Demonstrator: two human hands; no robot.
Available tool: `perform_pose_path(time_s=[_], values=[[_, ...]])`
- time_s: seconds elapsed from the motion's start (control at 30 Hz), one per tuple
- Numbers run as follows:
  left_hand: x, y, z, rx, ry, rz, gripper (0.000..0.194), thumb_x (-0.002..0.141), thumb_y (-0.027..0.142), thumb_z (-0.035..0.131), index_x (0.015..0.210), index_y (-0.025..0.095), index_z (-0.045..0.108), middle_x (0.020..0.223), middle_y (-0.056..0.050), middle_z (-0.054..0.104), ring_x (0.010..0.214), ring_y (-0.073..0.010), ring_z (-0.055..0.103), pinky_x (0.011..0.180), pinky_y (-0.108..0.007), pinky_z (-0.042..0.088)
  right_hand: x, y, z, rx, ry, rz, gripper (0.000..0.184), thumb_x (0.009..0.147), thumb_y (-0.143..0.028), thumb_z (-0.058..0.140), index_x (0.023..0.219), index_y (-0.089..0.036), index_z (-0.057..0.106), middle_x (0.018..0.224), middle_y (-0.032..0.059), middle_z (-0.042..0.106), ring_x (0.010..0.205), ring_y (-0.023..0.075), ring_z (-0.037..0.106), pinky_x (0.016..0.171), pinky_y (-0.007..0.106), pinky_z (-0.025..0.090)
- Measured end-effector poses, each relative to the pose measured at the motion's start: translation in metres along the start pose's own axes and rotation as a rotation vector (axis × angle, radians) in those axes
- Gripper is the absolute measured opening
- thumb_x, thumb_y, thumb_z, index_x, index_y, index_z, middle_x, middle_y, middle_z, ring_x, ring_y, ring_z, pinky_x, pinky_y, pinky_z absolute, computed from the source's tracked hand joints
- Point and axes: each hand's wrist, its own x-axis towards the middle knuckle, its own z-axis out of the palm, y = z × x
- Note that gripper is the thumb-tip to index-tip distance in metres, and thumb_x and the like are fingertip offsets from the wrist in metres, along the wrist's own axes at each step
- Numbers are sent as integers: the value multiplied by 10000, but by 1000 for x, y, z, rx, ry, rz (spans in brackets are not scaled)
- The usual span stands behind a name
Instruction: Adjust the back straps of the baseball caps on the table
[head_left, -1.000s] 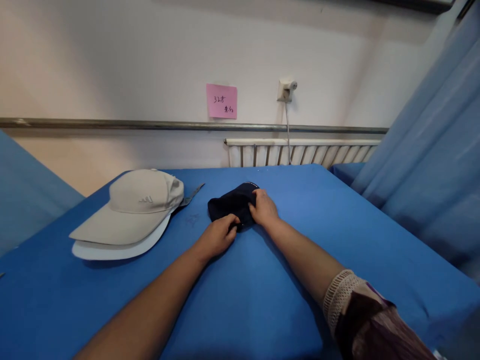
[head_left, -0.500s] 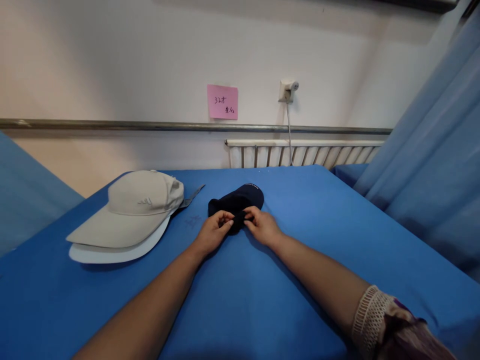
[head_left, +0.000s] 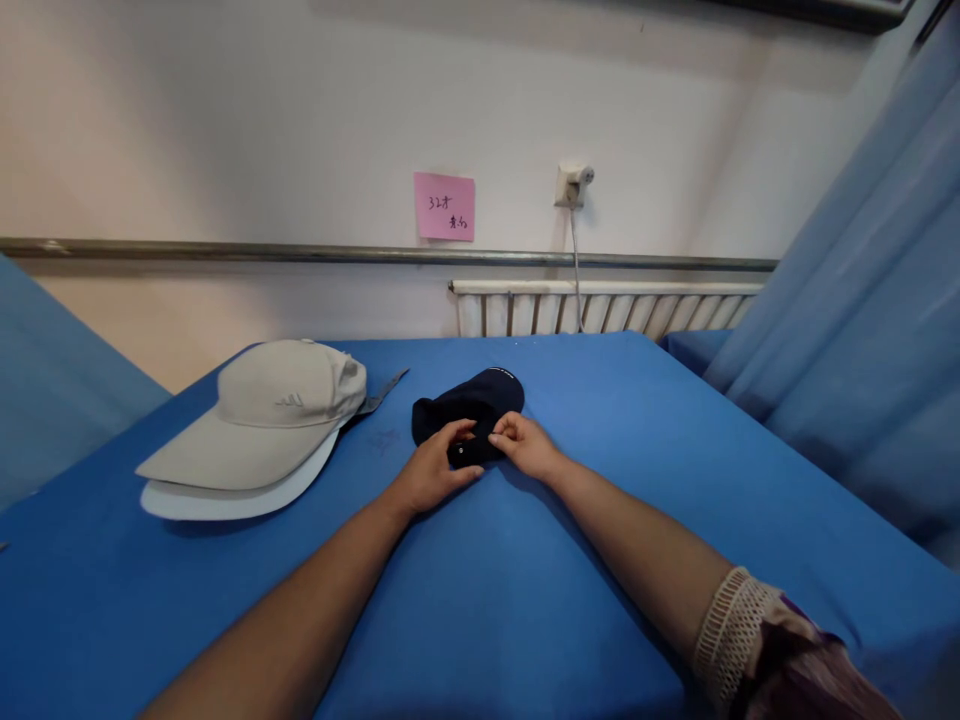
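A dark navy cap [head_left: 450, 405] lies on the blue-covered table, its brim pointing away to the right. The back strap of this cap faces me, and a small light dot shows on it. My right hand [head_left: 529, 448] pinches the strap's right part between thumb and fingertips. At the strap's left end is my left hand [head_left: 435, 470], thumb and fingers spread apart around it without closing on it. Further left, a beige cap [head_left: 281, 390] rests on top of a pale cap [head_left: 225, 505], whose brim shows below; a loose grey strap sticks out at their right.
The blue table cover [head_left: 637, 590] spreads around the caps. Behind it are a white radiator [head_left: 517, 312], a metal rail [head_left: 300, 253], a pink note [head_left: 444, 207] and a socket with a plug [head_left: 572, 187]. A blue curtain [head_left: 862, 330] hangs on the right.
My left hand has opened from its pinch on the strap, uncovering the light dot. My right hand keeps its pinch. The navy cap has hardly moved.
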Motion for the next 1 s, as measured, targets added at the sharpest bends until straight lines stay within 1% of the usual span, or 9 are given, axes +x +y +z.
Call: perform_pose_path(time_s=[0.03, 0.1, 0.23, 0.37, 0.5, 0.63, 0.8, 0.9, 1.0], values=[[0, 0, 2, 64, 6, 18, 686, 679, 292, 757, 1311, 216, 503, 1232, -95, 636, 1132, -261, 601, 1005, -448, 457, 0, 0, 1, -3, 10, 5, 113, 783, -261, 624, 796, -206, 526, 617, -66, 522, 551, 97, 452, 537, 216, 346], [0, 0, 5, 145, 37, 40, 595, 711, 270, 724, 1278, 215, 554, 1230, -91, 648, 1133, -266, 604, 1011, -446, 451, 0, -1, 2, -8, 30, 16, 115, 782, -261, 623, 810, -210, 523, 609, -70, 517, 540, 96, 449, 532, 215, 345], [2, 1, 6, 115, 48, 63, 345, 802, 272, 629, 1141, 214, 664, 1144, -65, 701, 1047, -229, 652, 963, -391, 488, -3, -5, 3, -61, 71, 16, 152, 776, -277, 637, 794, -215, 500, 602, -68, 513, 540, 102, 461, 525, 218, 346], [4, 3, 3, 31, 40, -7, 265, 836, 320, 591, 1044, 220, 721, 1053, -52, 740, 954, -216, 684, 902, -368, 516, -9, -14, 1, -141, 79, -16, 243, 752, -345, 688, 801, -216, 489, 643, -56, 533, 581, 113, 492, 545, 229, 364], [5, 4, 1, -48, 68, -99, 243, 813, 333, 603, 978, 225, 746, 968, -41, 761, 899, -223, 698, 859, -367, 525, -17, -26, 0, -335, 28, -84, 341, 696, -378, 757, 877, -221, 515, 682, -50, 556, 601, 124, 505, 563, 244, 364], [8, 5, 1, -170, 118, -206, 218, 755, 328, 646, 908, 198, 730, 845, -35, 755, 769, -202, 693, 751, -342, 543, -21, -36, 2, -449, 71, -121, 238, 780, -329, 678, 949, -224, 548, 694, -35, 590, 586, 127, 511, 565, 251, 358], [9, 8, 4, -244, 156, -236, 184, 727, 312, 650, 850, 180, 681, 797, -25, 726, 736, -183, 673, 717, -323, 539, -21, -39, 4, -604, 97, -150, 78, 810, -280, 618, 853, -219, 637, 723, 13, 638, 628, 150, 535, 581, 270, 344], [9, 6, 5, -255, 151, -224, 191, 738, 325, 634, 856, 178, 660, 802, -24, 715, 744, -185, 669, 725, -328, 538, -17, -34, 4, -548, 67, -144, 63, 806, -246, 604, 789, -211, 654, 702, 6, 641, 617, 139, 531, 582, 261, 355], [8, 4, 5, -233, 124, -192, 223, 760, 344, 615, 903, 177, 654, 849, -33, 714, 794, -195, 672, 765, -347, 536, -11, -25, 4, -320, 14, -57, 77, 801, -213, 593, 766, -192, 659, 674, -15, 634, 580, 110, 523, 571, 232, 386]])
